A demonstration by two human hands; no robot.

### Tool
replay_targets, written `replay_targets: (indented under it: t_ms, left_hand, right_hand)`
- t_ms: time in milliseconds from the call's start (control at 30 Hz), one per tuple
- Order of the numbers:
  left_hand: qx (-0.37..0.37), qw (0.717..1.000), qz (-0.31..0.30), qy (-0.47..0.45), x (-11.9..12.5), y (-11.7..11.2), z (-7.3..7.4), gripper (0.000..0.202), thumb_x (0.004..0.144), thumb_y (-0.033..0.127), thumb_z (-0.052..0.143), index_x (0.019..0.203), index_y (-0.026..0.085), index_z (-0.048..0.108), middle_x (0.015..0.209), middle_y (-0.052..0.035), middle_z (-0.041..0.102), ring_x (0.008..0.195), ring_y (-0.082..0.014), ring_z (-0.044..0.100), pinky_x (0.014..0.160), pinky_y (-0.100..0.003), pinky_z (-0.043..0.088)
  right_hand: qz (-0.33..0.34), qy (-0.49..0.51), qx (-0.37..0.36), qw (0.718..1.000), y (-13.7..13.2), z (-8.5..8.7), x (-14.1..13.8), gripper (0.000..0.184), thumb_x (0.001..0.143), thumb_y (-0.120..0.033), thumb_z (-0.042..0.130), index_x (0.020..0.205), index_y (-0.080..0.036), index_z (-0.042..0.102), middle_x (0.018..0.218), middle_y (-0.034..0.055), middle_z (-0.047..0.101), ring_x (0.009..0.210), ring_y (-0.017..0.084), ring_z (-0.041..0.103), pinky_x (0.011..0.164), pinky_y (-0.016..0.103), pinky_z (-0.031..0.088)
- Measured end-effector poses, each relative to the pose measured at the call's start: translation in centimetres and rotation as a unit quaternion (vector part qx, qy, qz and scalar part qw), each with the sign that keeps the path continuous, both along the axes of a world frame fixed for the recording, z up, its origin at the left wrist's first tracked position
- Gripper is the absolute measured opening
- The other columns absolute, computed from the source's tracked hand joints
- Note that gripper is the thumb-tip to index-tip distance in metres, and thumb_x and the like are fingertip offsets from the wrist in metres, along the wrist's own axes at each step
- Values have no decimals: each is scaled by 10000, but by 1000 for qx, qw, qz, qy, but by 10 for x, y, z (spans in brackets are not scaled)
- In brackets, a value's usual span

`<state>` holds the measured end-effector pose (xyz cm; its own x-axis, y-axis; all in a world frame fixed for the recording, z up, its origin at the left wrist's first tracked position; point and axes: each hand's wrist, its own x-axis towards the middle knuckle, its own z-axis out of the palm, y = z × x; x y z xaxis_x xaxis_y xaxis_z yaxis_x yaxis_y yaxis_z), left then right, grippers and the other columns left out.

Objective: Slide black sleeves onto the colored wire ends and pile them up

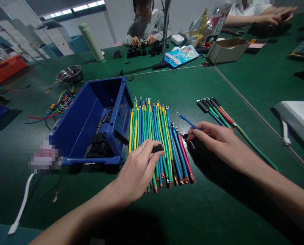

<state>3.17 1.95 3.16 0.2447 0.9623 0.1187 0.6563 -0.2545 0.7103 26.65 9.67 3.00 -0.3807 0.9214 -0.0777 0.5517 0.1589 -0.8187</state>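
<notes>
My left hand (139, 168) is closed in a pinch on a small black sleeve (157, 148), just above a row of several coloured wires (157, 136) with ring terminals and bare copper ends lying on the green table (218, 81). My right hand (215, 139) pinches a blue wire (186, 120) whose terminal end points up and left. A bundle of a few wires with black sleeves (213, 109) lies just beyond my right hand.
A blue bin (90, 112) holding black sleeves stands left of the wire row. Loose tangled wires (57, 105) and a steel bowl (69, 73) lie behind it. A cardboard box (227, 49) and two other people sit at the far side. A white object (297, 117) rests at the right edge.
</notes>
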Motion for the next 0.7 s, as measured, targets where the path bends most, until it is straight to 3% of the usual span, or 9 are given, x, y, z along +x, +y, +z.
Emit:
replay_targets:
  t_ms: [133, 367, 567, 700]
  left_hand:
    - [9, 1000, -4, -9, -1, 0, -1, 119, 982, 138, 512, 1079, 171, 573, 1020, -45, 667, 875, -162, 643, 801, -274, 526]
    - [19, 1000, -11, -12, -1, -1, -2, 117, 983, 147, 519, 1074, 168, 590, 1021, -46, 687, 912, -178, 659, 813, -292, 509]
    - [32, 999, -17, -18, -2, 0, -3, 121, 989, 159, 521, 1084, 163, 594, 1033, -50, 691, 934, -174, 665, 831, -294, 501]
    - [35, 999, -17, -17, -2, 0, -3, 133, 993, 153, 503, 1091, 169, 592, 1059, -62, 696, 971, -192, 667, 851, -325, 507]
  right_hand:
    - [26, 7, 15, 1000, -5, -2, -3, 347, 944, -503, 471, 864, -205, 630, 752, 25, 635, 663, 156, 554, 574, 286, 388]
    - [69, -38, 135, 988, -10, 0, -1, 334, 949, -474, 501, 811, -207, 646, 707, 15, 633, 619, 145, 534, 563, 294, 346]
    - [91, -83, 313, 942, -12, 2, 0, 213, 939, -348, 554, 824, -191, 642, 710, 25, 621, 669, 161, 507, 624, 319, 353]
    - [96, -99, 372, 918, -12, 7, -1, 144, 906, -317, 596, 868, -191, 653, 727, 37, 637, 672, 173, 484, 626, 327, 365]
